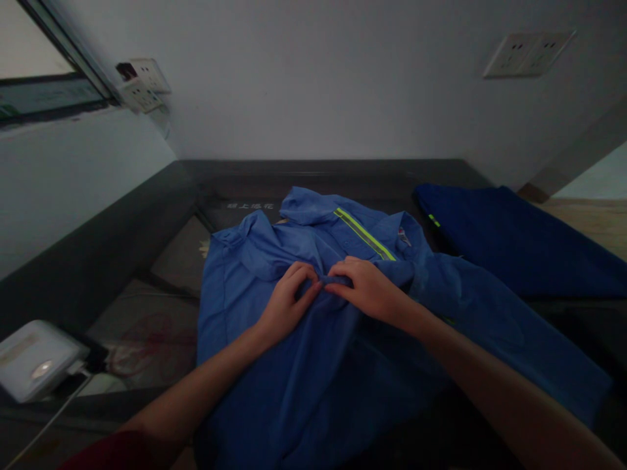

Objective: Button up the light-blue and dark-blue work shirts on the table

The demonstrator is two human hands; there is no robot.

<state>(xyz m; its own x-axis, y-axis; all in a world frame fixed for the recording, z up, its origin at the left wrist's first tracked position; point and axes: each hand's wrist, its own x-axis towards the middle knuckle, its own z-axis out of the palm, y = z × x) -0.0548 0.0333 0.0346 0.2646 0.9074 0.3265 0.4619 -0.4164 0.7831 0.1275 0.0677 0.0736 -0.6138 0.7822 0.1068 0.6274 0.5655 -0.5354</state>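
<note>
Fingers [296,269] bent, pinching blue garment [333,352], thumbs [337,289] nearly meeting, forearms [206,373] slanting inward

The left grip [290,297] and right grip [367,289] pinch the blue jacket [313,365].

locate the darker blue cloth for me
In the head view, the darker blue cloth lies at the right, beside the lighter blue garment, below the double wall socket.
</note>
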